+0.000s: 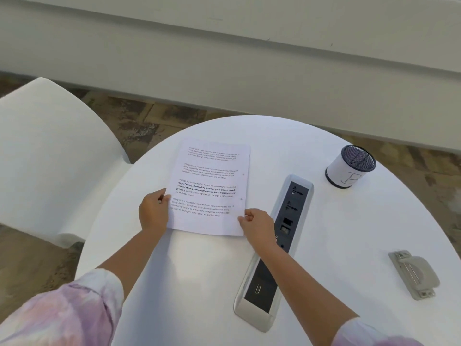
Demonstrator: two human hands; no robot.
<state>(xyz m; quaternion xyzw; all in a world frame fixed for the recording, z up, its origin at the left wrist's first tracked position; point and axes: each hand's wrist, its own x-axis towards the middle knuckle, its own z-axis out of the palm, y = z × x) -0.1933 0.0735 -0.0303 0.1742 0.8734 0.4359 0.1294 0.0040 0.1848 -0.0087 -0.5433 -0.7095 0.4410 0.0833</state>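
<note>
A white printed sheet of paper (212, 181) with several paragraphs of text lies on the round white table (336, 221), near its left side. My left hand (153, 212) pinches the sheet's left edge near the bottom, thumb on top. My right hand (258, 226) pinches the sheet's bottom right corner. The near edge of the sheet looks slightly lifted off the table, casting a shadow.
A grey power-socket strip (274, 253) is set into the table just right of the paper. A mesh pen cup (350, 167) stands at the far right. A grey hole punch (414, 274) lies near the right edge. A white chair (50, 151) stands at the left.
</note>
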